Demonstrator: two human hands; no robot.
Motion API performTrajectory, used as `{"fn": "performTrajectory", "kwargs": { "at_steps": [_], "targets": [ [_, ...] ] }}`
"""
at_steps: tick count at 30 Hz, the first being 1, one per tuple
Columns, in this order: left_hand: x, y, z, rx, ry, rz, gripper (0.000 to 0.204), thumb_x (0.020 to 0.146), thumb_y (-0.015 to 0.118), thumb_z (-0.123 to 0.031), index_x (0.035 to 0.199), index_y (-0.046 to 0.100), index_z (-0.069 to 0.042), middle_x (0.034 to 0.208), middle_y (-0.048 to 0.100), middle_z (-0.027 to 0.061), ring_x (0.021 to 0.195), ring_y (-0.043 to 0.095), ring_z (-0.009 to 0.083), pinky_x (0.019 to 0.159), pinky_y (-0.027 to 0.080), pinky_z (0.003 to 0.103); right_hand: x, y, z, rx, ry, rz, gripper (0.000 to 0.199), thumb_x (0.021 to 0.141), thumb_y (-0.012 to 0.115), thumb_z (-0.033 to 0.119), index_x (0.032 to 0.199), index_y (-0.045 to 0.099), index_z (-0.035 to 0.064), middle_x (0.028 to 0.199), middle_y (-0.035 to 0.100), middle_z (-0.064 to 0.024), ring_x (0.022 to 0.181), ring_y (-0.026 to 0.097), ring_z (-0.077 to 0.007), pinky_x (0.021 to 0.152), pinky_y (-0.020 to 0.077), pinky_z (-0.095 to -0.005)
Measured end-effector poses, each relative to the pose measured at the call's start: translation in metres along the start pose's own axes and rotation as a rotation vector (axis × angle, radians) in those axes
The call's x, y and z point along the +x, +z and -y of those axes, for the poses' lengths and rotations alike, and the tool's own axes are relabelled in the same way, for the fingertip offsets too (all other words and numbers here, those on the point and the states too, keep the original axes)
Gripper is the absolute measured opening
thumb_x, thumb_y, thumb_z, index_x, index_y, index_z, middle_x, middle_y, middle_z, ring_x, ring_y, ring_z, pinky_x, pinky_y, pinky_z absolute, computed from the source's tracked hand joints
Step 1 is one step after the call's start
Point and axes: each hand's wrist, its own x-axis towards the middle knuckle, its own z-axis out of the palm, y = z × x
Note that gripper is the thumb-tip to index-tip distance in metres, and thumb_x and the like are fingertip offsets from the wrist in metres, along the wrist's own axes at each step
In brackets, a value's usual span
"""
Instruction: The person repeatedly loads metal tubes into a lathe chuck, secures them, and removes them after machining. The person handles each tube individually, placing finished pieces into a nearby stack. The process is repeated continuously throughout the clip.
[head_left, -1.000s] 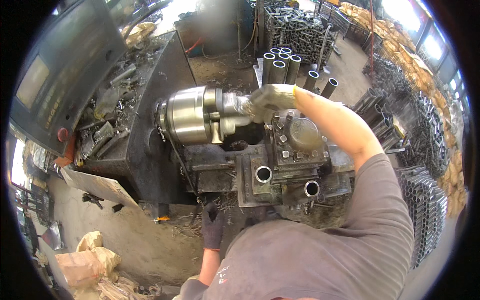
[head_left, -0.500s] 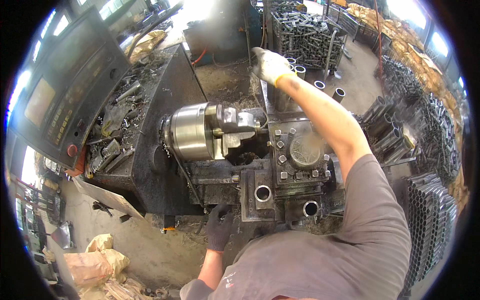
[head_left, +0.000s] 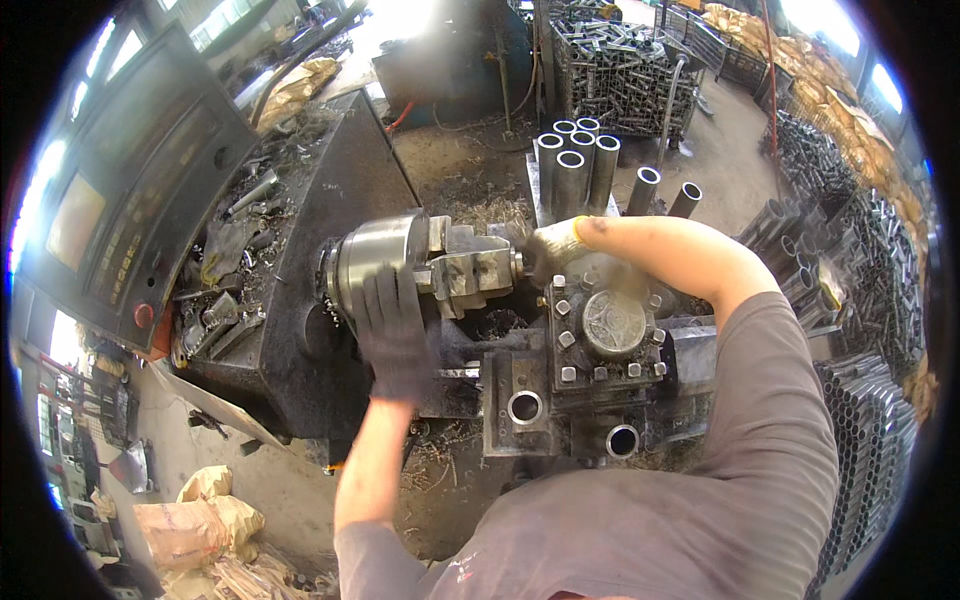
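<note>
My left hand [head_left: 392, 335], in a dark glove, is open with its fingers stretched out over the front of the shiny lathe chuck [head_left: 378, 262]. The stepped chuck jaws [head_left: 470, 275] stick out to the right, around the end of a metal piece [head_left: 517, 264]. Close beside that end is my right hand [head_left: 552, 248], in a pale glove with darkened fingers. Its fingers are blurred, and whether they grip the piece is not visible. Just below my right hand sits the square tool post [head_left: 610, 325] with bolts around its top.
Upright steel tubes [head_left: 569, 175] stand beyond the tool post. Two short tubes stand nearer me, one on the carriage [head_left: 525, 407] and one beside it [head_left: 621, 441]. A control panel [head_left: 130, 220] is at left, stacked tubes [head_left: 865, 450] at right, a wire bin [head_left: 630, 90] behind.
My left hand has risen from below the machine onto the chuck. My right hand has come back from the standing tubes to the chuck's right end. The chuck jaws have turned.
</note>
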Motion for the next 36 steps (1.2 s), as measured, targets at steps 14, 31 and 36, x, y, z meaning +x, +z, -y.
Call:
{"fn": "performTrajectory", "kwargs": {
  "at_steps": [14,31,36],
  "targets": [
    [0.175,-0.034,0.025,0.039,0.024,0.913,0.094,0.066,0.092,-0.042,0.145,0.055,-0.007,0.144,0.062,0.0175,0.137,0.057,0.0378,0.116,0.045,0.047,-0.005,-0.068,0.022,0.041,0.242,-0.306,0.045,0.086,0.085,0.031,0.124,0.075,0.0070,0.111,0.079,-0.0157,0.098,0.076,-0.0287,0.085,0.0632,-0.0399],
    [0.064,0.088,-0.100,-0.315,0.091,-0.087,0.057,0.090,0.069,-0.041,0.141,0.063,-0.017,0.154,0.052,0.0188,0.152,0.038,0.0452,0.130,0.016,0.064,0.058,0.013,-0.055,0.164,-0.115,-0.009,0.034,0.092,0.078,0.034,0.102,0.078,0.0011,0.079,0.075,-0.0089,0.065,0.068,-0.0176,0.061,0.0560,-0.0358],
    [0.061,0.089,-0.098,-0.335,0.270,-0.150,0.059,0.095,0.064,-0.034,0.151,0.057,-0.018,0.160,0.047,0.0193,0.154,0.034,0.0435,0.131,0.018,0.063,0.059,0.030,-0.072,0.167,-0.149,-0.078,0.034,0.095,0.074,0.034,0.104,0.078,0.0020,0.080,0.074,-0.0085,0.066,0.067,-0.0169,0.061,0.0557,-0.0351]
  ]
}}
